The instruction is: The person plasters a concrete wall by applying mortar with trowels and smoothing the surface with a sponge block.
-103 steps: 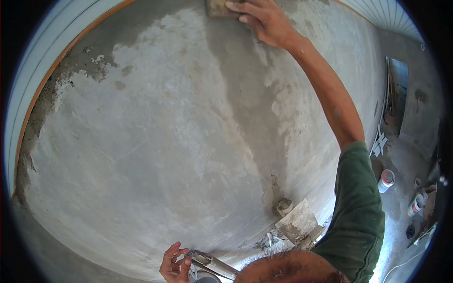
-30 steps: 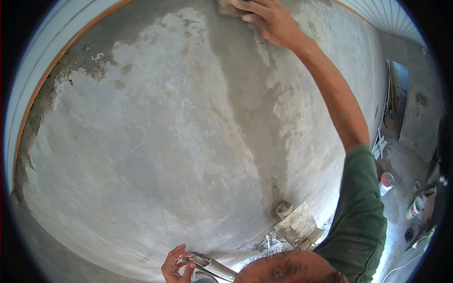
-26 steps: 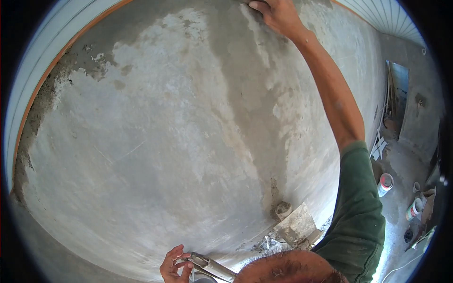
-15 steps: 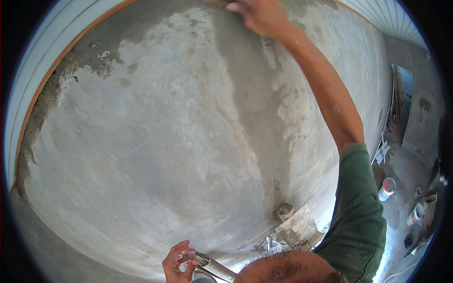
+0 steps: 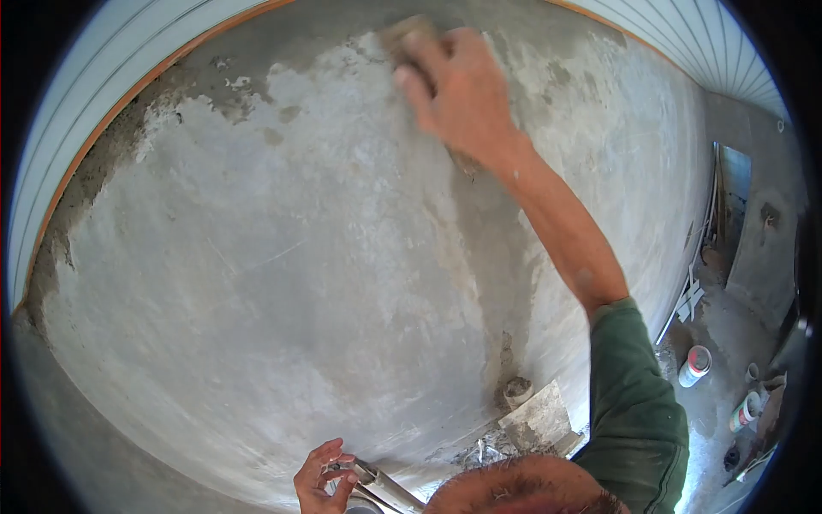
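High on the grey plastered wall (image 5: 342,223), my right hand (image 5: 467,94) is wrapped round a flat, mud-coloured block-like tool (image 5: 407,38), blurred by motion, its face against the wall. A darker damp band (image 5: 497,248) runs down the wall below the hand. Near the bottom edge, my left hand (image 5: 325,481) has its fingers curled with thumb and fingertips near each other, beside the end of a metal bar (image 5: 385,487). Whether anything sits between those fingers is too small to tell.
A short pipe stub (image 5: 517,391) juts out by a mortar-stained board (image 5: 538,420) at the wall's lower part. White panelling (image 5: 128,68) with an orange edge curves along the top. To the right, buckets (image 5: 695,366) and debris lie on the floor (image 5: 728,330).
My right hand has come down from the wall's top edge with the tool, which now shows more fully. The view has tilted upward a little. My left hand stays almost where it was.
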Available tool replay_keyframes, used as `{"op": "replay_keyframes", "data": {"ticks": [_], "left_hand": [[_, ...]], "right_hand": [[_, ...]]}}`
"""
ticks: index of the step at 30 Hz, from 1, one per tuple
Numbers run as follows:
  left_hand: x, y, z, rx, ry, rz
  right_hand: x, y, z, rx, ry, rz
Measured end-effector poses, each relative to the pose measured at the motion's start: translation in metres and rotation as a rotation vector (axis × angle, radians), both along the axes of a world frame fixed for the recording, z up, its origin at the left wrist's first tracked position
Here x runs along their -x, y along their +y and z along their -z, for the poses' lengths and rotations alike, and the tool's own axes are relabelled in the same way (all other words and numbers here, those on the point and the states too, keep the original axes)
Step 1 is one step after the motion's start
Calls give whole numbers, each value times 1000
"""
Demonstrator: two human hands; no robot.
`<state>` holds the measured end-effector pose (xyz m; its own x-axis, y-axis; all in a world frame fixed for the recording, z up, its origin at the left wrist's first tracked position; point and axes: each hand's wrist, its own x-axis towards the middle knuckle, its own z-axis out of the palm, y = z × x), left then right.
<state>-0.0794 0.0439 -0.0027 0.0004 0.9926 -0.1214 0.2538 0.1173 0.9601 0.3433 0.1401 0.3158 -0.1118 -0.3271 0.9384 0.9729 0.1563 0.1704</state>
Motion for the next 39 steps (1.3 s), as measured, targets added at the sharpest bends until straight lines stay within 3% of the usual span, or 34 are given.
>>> {"op": "replay_keyframes", "data": {"ticks": [1,3,7,9,10,12,13,15,19,21,22,24,27,32,35,37,39], "left_hand": [[2,-4,1,8,-1,3],[4,-13,1,-41,-39,-3],[17,-19,15,-120,-218,51],[25,-32,31,-627,9,186],[32,-27,40,-638,-3,180],[50,-19,58,-680,-108,273],[44,-22,45,-680,-112,262],[27,-24,23,-188,-285,52],[36,-31,36,-456,-274,179],[48,-37,46,-216,-342,-28],[48,-43,44,-211,-344,-38],[37,-52,34,-624,-107,151],[5,-48,-2,-764,-27,299],[2,-54,-11,-779,-37,302],[31,-63,15,-773,-71,192],[42,-69,21,-743,-99,140],[36,-73,11,-749,-86,131]], "right_hand": [[-1,3,-10,8,-1,3],[-1,12,-42,-46,258,31],[48,-1,-23,-5,195,-6],[40,-2,-4,61,101,-53],[36,-4,-17,52,86,-55],[28,-1,-41,20,378,47],[38,2,-42,24,371,38],[62,5,-40,-146,137,58],[65,2,-20,-80,4,53],[54,8,-40,-15,353,67],[73,5,-43,-7,350,60],[130,2,-56,-10,332,-53],[205,11,-57,-70,162,-118],[172,9,-20,-27,-116,-120],[140,6,-28,73,120,-80],[144,12,-50,-66,316,-61],[187,18,-60,-93,247,-29]]}}
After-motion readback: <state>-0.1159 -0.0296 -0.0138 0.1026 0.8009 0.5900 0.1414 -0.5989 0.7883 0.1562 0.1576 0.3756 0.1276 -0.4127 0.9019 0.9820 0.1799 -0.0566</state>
